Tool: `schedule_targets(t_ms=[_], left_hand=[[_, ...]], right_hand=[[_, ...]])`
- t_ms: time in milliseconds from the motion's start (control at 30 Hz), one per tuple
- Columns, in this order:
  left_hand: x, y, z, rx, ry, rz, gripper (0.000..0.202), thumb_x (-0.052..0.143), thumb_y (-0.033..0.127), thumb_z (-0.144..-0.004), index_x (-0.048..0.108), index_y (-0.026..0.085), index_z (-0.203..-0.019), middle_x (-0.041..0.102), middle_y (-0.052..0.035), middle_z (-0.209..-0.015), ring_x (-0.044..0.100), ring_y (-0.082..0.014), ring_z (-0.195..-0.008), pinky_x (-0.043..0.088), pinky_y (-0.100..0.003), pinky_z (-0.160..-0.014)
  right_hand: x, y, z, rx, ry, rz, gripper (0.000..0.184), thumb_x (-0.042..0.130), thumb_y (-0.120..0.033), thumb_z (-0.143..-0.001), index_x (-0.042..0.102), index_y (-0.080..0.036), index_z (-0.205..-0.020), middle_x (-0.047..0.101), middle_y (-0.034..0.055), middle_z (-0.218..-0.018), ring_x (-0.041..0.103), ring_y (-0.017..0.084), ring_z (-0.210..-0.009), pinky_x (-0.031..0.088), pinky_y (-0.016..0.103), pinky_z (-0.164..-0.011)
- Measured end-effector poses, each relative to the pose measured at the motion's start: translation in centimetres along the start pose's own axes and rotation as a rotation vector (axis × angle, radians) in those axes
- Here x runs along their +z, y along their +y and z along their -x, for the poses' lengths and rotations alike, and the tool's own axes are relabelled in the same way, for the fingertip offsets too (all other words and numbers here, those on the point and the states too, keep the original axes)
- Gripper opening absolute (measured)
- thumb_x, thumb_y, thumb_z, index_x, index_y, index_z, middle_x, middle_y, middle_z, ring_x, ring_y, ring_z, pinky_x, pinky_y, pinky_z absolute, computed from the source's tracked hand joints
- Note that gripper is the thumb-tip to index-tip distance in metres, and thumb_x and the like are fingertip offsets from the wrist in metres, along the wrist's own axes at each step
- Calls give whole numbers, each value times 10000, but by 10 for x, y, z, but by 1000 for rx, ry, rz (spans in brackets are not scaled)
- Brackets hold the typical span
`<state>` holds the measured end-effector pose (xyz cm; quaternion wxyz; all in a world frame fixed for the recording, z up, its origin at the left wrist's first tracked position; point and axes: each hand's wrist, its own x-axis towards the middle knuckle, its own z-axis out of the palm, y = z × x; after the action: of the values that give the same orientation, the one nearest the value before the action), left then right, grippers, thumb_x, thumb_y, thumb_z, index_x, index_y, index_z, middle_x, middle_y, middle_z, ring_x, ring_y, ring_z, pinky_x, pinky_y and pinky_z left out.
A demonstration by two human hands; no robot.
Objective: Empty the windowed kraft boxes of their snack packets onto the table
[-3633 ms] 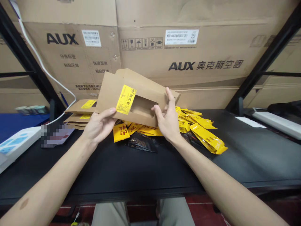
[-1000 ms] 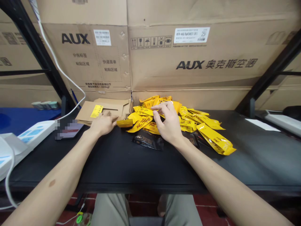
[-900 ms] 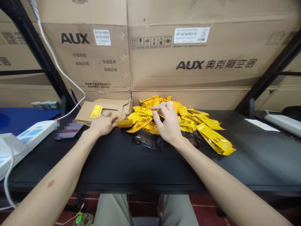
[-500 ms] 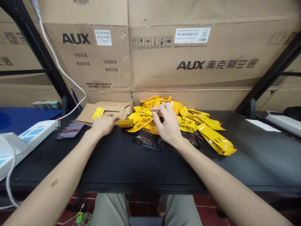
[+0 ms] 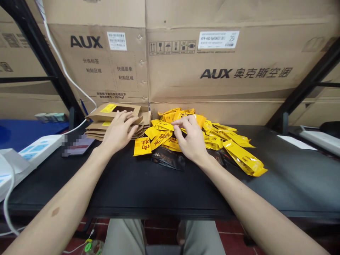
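Observation:
My left hand (image 5: 120, 129) lies at the front right of a stack of folded brown cardboard cartons (image 5: 97, 129). Its fingers are apart and reach over the top carton, which has a cut-out window and a yellow label (image 5: 108, 108). Just right of that hand, a yellow packet (image 5: 142, 146) with dark writing rests on the table. My right hand (image 5: 191, 138) hovers over or touches the heap of yellow packets (image 5: 162, 138), thumb and forefinger apart, nothing visible between them. Black packets (image 5: 168, 158) lie at the heap's front, partly hidden by my right hand and forearm.
A white power strip (image 5: 39, 150) and a dark flat object (image 5: 79, 145) lie left on the black table (image 5: 164, 191). White paper (image 5: 296, 142) lies right. Large cardboard panels (image 5: 220, 85) stand behind, between black metal posts (image 5: 300, 81).
My left hand has let go of the yellow packet, now flat on the table, and moved up onto the cartons. The carton stack stands higher. My right hand has barely moved.

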<state>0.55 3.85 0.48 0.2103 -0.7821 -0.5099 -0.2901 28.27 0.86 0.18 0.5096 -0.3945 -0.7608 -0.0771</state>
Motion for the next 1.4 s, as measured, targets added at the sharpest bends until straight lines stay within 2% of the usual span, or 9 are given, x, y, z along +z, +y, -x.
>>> schedule_targets(t_ms=[67,167,233,333,433,600,900,1400], left_hand=[[-2,10,0,64,84,101,411,452,386,-1049,738,139,-1212,709,-172,-1344,582,-319,-1325,424,-515,-1181],[-3,23,0,102,59,218,379,464,396,-1041,758,161,-1088,772,-134,-1127,649,-283,-1121,513,-468,-1054],[-1,28,0,95,-56,269,371,492,413,-1021,755,162,-1096,776,-131,-1099,645,-289,-1112,512,-469,-1038],[5,31,1,77,-265,317,374,564,444,-969,749,172,-1146,777,-124,-1161,650,-300,-1147,505,-469,-1046],[10,30,3,79,-371,333,352,590,448,-946,762,201,-1129,793,-99,-1143,683,-289,-1092,527,-448,-1006],[9,31,3,56,-409,330,390,556,445,-955,745,200,-1193,787,-113,-1171,682,-304,-1110,521,-461,-1007],[7,34,2,32,-436,316,397,540,443,-957,744,191,-1186,786,-114,-1168,682,-299,-1094,518,-453,-1001],[9,32,3,37,-418,315,387,546,433,-961,744,190,-1189,791,-119,-1181,681,-306,-1108,530,-471,-999]], right_hand=[[0,1,0,32,-49,102,268,483,-272,-1013,717,-159,-1077,669,129,-1111,636,254,-1059,519,466,-1008],[0,2,0,108,-154,265,322,541,-314,-1009,735,-117,-1175,663,177,-1277,587,331,-1231,461,500,-1107],[-1,1,0,158,-264,340,373,550,-342,-1016,728,-98,-1235,656,187,-1337,554,360,-1301,433,503,-1145],[-1,-1,0,223,-469,414,410,528,-348,-1029,708,-84,-1286,676,188,-1308,576,367,-1281,440,501,-1142],[-2,-6,-1,258,-563,455,429,519,-354,-1034,678,-88,-1331,671,190,-1313,599,361,-1258,456,499,-1124],[-4,-9,-1,275,-576,467,437,509,-360,-1039,665,-94,-1348,661,188,-1333,592,361,-1278,453,494,-1128],[-2,-6,-1,266,-572,463,432,506,-366,-1036,667,-104,-1339,663,181,-1328,590,349,-1269,449,479,-1117],[-3,-6,0,259,-566,449,416,506,-353,-1027,676,-102,-1312,663,195,-1321,596,346,-1243,455,497,-1089]])
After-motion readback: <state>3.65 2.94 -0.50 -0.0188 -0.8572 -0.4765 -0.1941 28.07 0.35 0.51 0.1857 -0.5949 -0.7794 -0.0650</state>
